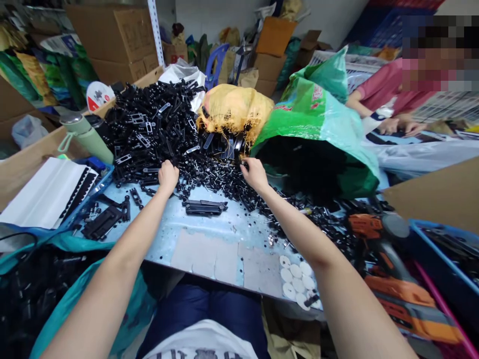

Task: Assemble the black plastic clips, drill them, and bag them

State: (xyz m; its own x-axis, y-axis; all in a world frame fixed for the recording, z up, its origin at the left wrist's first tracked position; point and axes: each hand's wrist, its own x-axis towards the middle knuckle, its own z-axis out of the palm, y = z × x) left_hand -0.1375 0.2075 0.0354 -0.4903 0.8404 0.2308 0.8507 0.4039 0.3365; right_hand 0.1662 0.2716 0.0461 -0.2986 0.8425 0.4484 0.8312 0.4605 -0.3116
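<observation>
The left hand [168, 175], fingers curled, was at the front edge of a big heap of black parts [149, 134]. The right hand [255, 173], fingertips close together, was over small screws [220, 177] by a yellow sack [237, 107]. Whether either held anything could not be told. A narrow black bundle [204, 207] lay on the blue tabletop [234, 224], apart from both hands. Judging by the loose heaps, much seemed undone; no piece was clearly finished.
</observation>
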